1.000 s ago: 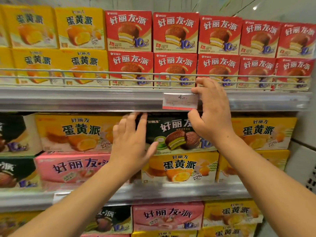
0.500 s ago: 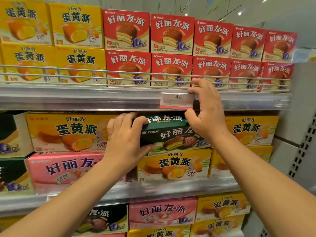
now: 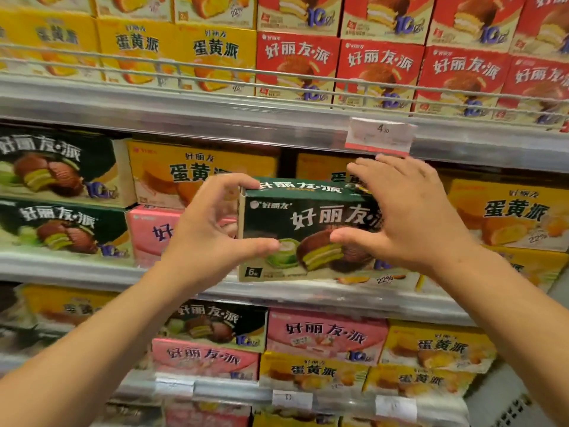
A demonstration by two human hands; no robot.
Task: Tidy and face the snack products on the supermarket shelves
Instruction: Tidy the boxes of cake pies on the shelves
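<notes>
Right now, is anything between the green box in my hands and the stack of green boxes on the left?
Yes. The green box is out in front of the yellow boxes. Between it and the green stack lie the left hand, a yellow box and a pink box. In front of the shelf, the way looks free.

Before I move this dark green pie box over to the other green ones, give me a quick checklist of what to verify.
1. Left hand grips the dark green cardboard pie box at its left end: ok.
2. Right hand holds its right side, fingers over the top: ok.
3. Box clear of the middle shelf: cannot tell, its lower edge overlaps the metal shelf lip.
4. Printed front faces outward, upright: ok.
5. Matching green boxes stacked at the shelf's left end: ok.
6. Free slot beside them: not ok, yellow box and pink box sit adjacent.
</notes>
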